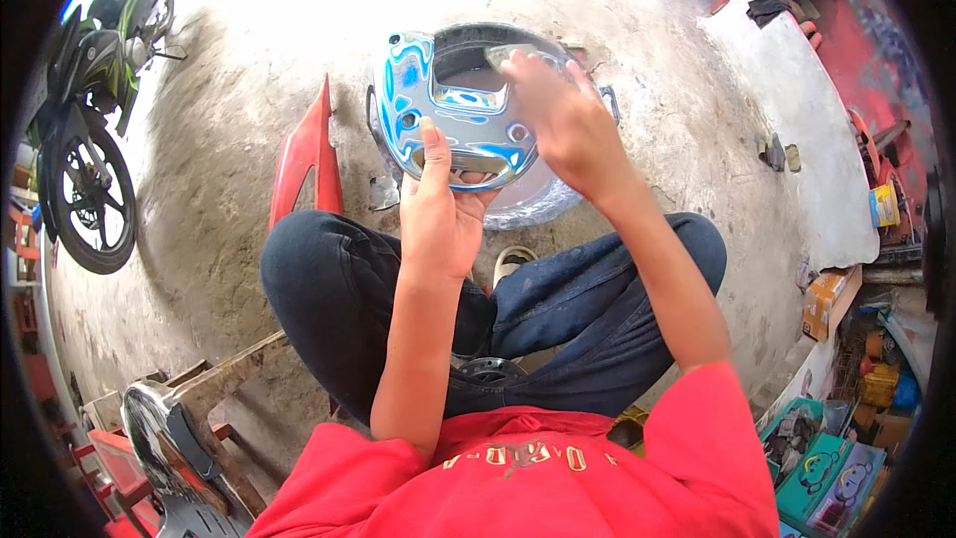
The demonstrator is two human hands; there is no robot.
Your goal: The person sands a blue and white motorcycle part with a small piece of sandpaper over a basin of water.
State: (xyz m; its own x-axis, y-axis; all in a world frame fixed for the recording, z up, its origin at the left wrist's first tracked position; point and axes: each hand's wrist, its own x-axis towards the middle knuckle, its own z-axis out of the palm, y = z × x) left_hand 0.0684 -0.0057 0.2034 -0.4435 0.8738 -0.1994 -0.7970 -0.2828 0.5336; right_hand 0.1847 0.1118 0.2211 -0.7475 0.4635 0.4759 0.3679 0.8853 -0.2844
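My left hand [441,202] grips the lower edge of a U-shaped motorcycle part [463,131], its thumb on the face and fingers behind. The part, which looks like a rear grab rail, has patchy blue, white and grey layers and several bolt holes. At its right arm is my right hand [567,127], slightly blurred, with a small greyish pad or folded sheet of abrasive [510,56] in its fingers. Below the part stands a round dark basin [485,33] holding cloudy liquid. My right hand hides much of the part's right arm.
A red fairing panel [310,157] stands left of the basin, near my knee. Further left is a parked motorcycle [97,104]. A white slab [799,127], a cardboard box [825,299] and green boxes [814,474] line the right. A wooden bench [239,403] sits at lower left.
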